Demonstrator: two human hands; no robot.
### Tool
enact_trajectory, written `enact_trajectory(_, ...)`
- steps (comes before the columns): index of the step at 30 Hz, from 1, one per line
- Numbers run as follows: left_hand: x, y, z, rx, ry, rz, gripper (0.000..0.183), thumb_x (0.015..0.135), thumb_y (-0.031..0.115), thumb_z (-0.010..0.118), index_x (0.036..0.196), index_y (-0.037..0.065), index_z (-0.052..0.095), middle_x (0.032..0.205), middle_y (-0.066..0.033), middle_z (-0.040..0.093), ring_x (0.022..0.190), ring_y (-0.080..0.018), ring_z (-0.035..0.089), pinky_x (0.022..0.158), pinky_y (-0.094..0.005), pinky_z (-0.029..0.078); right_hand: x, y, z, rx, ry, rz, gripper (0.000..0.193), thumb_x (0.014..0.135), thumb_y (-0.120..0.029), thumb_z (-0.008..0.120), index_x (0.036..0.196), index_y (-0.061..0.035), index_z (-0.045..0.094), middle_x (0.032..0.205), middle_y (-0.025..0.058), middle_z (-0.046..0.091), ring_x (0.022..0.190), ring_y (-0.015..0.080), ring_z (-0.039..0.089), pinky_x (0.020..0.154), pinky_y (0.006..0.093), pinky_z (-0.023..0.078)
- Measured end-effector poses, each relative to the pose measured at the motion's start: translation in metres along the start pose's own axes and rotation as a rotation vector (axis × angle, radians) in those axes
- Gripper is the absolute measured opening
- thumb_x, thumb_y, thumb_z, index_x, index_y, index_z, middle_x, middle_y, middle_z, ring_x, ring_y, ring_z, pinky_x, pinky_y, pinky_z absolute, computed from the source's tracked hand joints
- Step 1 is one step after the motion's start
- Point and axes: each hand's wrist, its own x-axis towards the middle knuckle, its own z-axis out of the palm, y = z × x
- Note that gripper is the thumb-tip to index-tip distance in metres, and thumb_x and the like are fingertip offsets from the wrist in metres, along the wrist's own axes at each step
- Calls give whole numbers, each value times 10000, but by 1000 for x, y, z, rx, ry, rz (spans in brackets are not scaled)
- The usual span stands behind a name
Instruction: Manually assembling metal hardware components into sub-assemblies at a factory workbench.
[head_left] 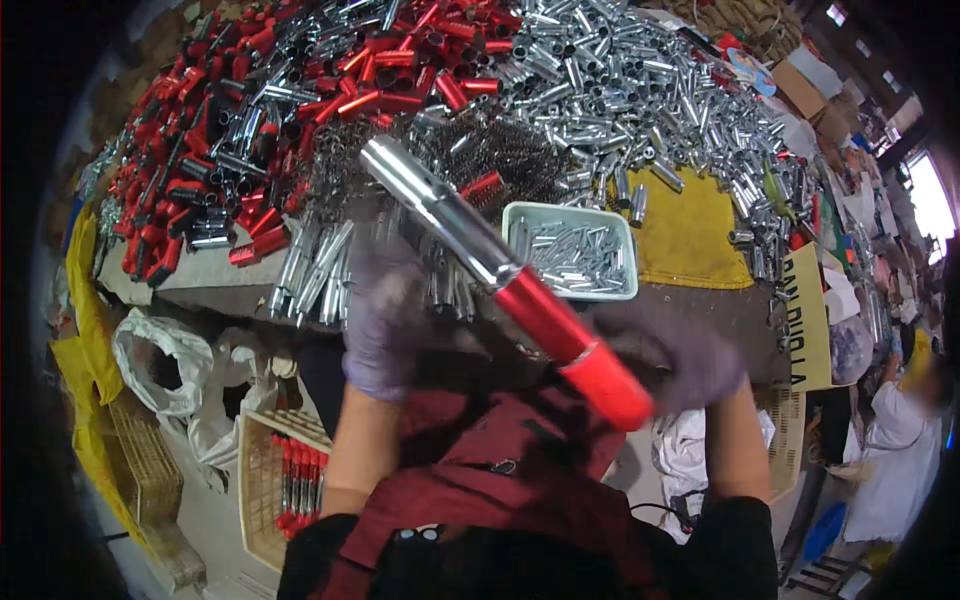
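Note:
A chrome and red cylinder (pixel 470 240) with a rounded red end slants across the middle of the view, high above the bench edge. My left hand (pixel 385 330), in a purple glove, is smeared by motion to the left of it, near a bunch of slim metal rods (pixel 312 272). To the right, my right hand (pixel 690 350), gloved the same way, lies close behind the red end; its fingers are blurred. Whether either hand grips the cylinder, I cannot tell. Beyond it stands a pale tray (pixel 628 240) of small metal pins.
Heaps of red sleeves (pixel 160 215) and chrome tubes (pixel 600 70) cover the bench, with dark coil springs (pixel 500 150) between. A yellow cloth (pixel 690 235) lies right of the tray. Below left, a crate (pixel 258 490) holds red-and-silver cylinders. Another person (pixel 900 440) is at far right.

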Motion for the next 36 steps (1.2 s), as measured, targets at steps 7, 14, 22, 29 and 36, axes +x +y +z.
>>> enact_trajectory(7, -17, -76, 3, -59, -67, -586, 347, 872, 415, 526, 925, 72, 519, 644, -34, 487, 523, -148, 498, 500, -288, 444, 119, 177, -29, -592, 417, 678, 512, 859, -368, 486, 1254, -43, 463, 1164, 178, 568, 1040, 324, 557, 891, 390, 429)
enact_trajectory(14, -30, -94, 5, 434, -252, -416, 290, 765, 266, 628, 905, 37, 520, 720, -60, 545, 674, -149, 534, 629, -308, 451, 114, 171, -23, -265, 614, 512, 328, 797, -245, 596, 1057, -45, 579, 981, 155, 642, 918, 319, 608, 806, 359, 465)
enact_trajectory(22, -29, -99, -1, 509, -297, -432, 481, 738, 244, 657, 1158, 55, 520, 934, -36, 572, 831, -129, 519, 767, -288, 450, 55, 22, 25, 366, 539, 283, 263, 788, -145, 633, 1001, -6, 566, 847, 79, 612, 792, 145, 591, 727, 284, 479)
enact_trajectory(29, -31, -100, 1, 443, -307, -501, 423, 724, 386, 670, 965, 49, 582, 764, -96, 584, 732, -200, 572, 711, -332, 464, 40, 28, 13, 414, 344, 238, 220, 800, -190, 621, 926, -11, 603, 847, 77, 609, 795, 152, 590, 734, 281, 466)
enact_trajectory(36, -22, -83, 6, 322, -375, -618, 395, 737, 382, 643, 947, 52, 587, 753, -83, 574, 737, -166, 560, 700, -311, 459, 127, 167, -9, -453, 589, 420, 399, 845, -400, 518, 1003, -52, 629, 955, 151, 618, 887, 348, 560, 858, 344, 419)
